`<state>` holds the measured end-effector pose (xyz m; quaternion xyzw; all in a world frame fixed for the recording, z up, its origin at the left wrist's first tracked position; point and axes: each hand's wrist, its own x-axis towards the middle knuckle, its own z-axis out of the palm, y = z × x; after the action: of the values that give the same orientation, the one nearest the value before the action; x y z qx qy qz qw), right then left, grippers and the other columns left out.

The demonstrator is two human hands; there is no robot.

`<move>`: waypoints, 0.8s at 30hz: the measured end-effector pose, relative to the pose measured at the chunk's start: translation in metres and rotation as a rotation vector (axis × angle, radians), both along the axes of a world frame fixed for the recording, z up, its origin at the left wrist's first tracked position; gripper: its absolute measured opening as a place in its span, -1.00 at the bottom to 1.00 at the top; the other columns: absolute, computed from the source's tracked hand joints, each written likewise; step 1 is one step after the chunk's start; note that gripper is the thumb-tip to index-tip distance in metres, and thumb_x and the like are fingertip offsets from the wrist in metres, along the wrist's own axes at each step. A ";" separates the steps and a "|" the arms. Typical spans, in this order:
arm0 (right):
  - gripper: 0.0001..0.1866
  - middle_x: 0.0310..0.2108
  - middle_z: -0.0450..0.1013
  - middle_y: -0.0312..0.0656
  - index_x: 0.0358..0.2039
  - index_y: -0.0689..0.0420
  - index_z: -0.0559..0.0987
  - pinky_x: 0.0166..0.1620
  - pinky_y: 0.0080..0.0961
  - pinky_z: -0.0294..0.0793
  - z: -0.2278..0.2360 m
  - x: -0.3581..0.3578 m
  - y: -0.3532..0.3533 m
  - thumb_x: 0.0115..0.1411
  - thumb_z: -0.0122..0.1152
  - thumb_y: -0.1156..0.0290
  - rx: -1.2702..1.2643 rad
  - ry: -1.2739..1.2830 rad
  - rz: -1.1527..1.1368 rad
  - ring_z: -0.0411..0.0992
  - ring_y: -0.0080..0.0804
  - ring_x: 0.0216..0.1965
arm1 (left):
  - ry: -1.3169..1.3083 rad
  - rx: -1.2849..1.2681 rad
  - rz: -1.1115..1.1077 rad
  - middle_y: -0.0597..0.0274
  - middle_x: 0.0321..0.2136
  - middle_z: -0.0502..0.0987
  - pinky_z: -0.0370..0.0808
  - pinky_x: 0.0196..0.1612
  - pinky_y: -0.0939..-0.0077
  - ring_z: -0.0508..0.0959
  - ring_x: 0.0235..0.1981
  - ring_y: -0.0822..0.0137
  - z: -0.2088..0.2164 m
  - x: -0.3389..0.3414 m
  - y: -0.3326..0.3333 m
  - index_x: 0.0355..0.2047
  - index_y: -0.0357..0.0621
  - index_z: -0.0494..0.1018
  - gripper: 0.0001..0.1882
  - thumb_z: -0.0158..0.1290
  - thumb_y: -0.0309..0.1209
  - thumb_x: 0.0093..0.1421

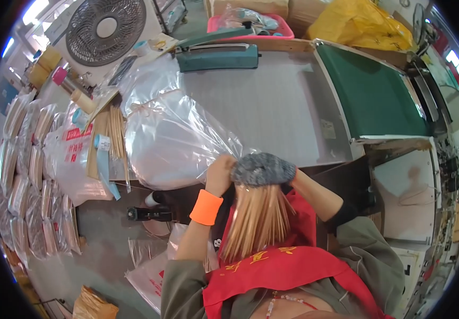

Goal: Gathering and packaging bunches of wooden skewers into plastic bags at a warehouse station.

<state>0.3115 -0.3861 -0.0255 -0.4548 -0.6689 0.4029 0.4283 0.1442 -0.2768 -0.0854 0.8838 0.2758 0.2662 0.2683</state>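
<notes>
My right hand (264, 169), in a grey knitted glove, is wrapped over the upper end of a bundle of thin wooden sticks (257, 220). The sticks hang down and fan out in front of a red apron (304, 212). Right beside the glove is my bare left hand (220, 173), with an orange band on its wrist. Its fingers are curled closed against the glove's edge, and what they pinch is hidden. A corner of the stacked clear plastic bags (171, 141) reaches up to the fingers of both hands.
A teal bar-shaped device (217, 57) lies at the table's back. To the right is a green sloped board (370, 90). Packed stick bundles (40, 186) are piled at left, near loose sticks (116, 130) and a fan (106, 29). A pink tray (280, 29) stands behind.
</notes>
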 end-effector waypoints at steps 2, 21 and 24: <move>-0.60 -0.17 0.48 -0.10 -0.12 0.17 0.51 -0.02 -0.36 0.39 -0.015 -0.001 0.021 0.07 0.20 0.22 -0.085 0.086 0.013 0.43 -0.23 -0.11 | -0.171 -0.132 0.095 0.04 -0.52 0.42 0.39 -0.38 0.25 0.44 -0.44 0.06 -0.002 0.000 -0.011 -0.46 -0.16 0.39 -0.92 -0.09 -0.47 0.03; -0.24 0.23 0.10 -0.07 0.26 0.16 0.03 0.23 -0.43 0.06 -0.062 -0.092 -0.151 0.13 0.19 0.31 -0.180 0.550 -0.771 0.08 -0.30 0.24 | -0.544 -0.748 0.164 0.16 -0.11 0.32 0.28 0.08 0.39 0.32 -0.04 0.28 0.002 -0.024 -0.106 0.02 -0.25 0.17 -0.54 -0.05 -0.61 0.08; -0.33 0.15 0.19 -0.01 0.20 0.17 0.15 0.15 -0.38 0.19 -0.044 -0.055 -0.160 0.08 0.17 0.44 -0.057 -0.011 -0.757 0.19 -0.18 0.15 | -0.689 -0.828 0.314 0.23 -0.25 0.39 0.37 -0.07 0.52 0.40 -0.20 0.40 -0.012 -0.027 -0.098 -0.14 -0.24 0.26 -0.74 -0.10 -0.65 0.12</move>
<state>0.2567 -0.5462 -0.0696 -0.6836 -0.4442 0.2321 0.5306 0.1175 -0.3748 -0.0973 0.5149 0.3819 0.4457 0.6248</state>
